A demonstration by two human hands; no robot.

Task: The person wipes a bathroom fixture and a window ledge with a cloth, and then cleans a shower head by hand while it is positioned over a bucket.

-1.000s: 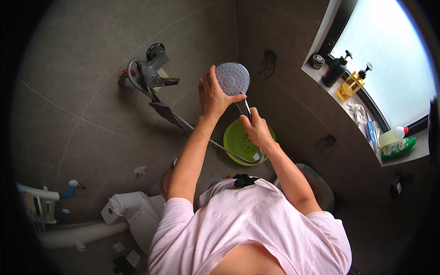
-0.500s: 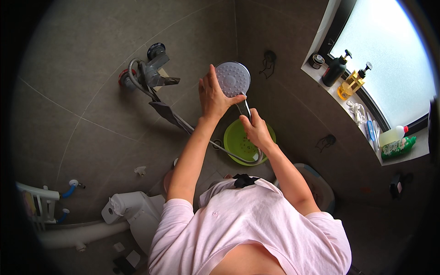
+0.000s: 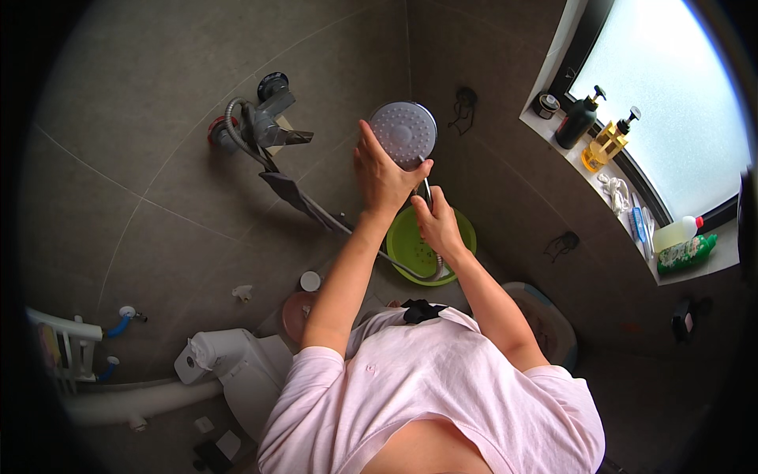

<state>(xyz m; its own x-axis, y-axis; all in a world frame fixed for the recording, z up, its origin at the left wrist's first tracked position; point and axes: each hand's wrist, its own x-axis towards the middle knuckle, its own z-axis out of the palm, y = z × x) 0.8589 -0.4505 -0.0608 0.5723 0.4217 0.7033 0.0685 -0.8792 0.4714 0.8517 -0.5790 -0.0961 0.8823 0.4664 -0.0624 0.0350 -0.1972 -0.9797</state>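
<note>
A round handheld shower head (image 3: 404, 133) with a grey nubbed face is held up in front of me, face toward me. My left hand (image 3: 384, 180) grips its left rim, the thumb lying across the neck below the disc. Around the handle, just under that thumb, the fingers of my right hand (image 3: 439, 225) are closed. A flexible grey hose (image 3: 328, 221) runs from the handle's lower end past my left forearm to the wall mixer tap (image 3: 268, 126). Beneath my hands a green basin (image 3: 403, 249) stands on the floor, partly hidden by my right hand and the hose.
Along the window sill at right stand a dark pump bottle (image 3: 576, 122), a yellow pump bottle (image 3: 606, 148), a brush (image 3: 638, 225) and a green bottle (image 3: 687, 254). A pinkish bowl (image 3: 298, 314) and a white toilet (image 3: 251, 371) are at lower left. A pale tub (image 3: 553, 324) sits by my right elbow.
My left hand and the shower head have shifted slightly right. The left forearm has moved right too, uncovering the pinkish bowl and a white round lid. My right hand stays on the handle.
</note>
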